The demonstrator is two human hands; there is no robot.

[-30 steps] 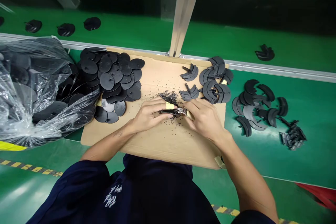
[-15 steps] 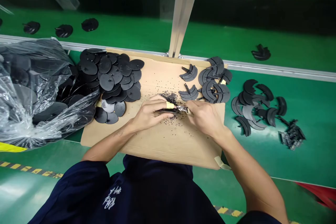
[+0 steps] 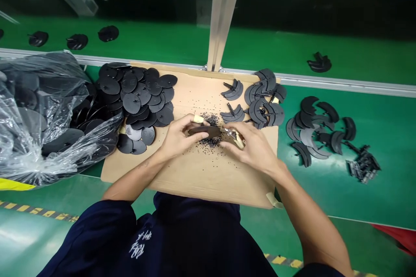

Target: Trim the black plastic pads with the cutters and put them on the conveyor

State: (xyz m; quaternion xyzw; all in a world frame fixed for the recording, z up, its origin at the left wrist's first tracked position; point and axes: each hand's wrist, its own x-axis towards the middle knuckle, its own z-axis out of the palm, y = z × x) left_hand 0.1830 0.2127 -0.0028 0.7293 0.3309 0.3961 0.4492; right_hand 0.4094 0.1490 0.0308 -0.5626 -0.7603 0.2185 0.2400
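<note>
The left hand [image 3: 182, 137] pinches a flat black disc [image 3: 210, 132] above the black bits [image 3: 212, 143] on the brown cardboard [image 3: 195, 177]. Its long side points right, toward the small pliers [image 3: 231, 133] just beside it. The right hand [image 3: 255, 146] holds those, thumb spread.

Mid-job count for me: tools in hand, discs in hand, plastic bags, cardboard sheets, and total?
Pliers in the right hand: 1
Dark disc in the left hand: 1
Plastic bag: 1
Cardboard sheet: 1
Total: 4
</note>
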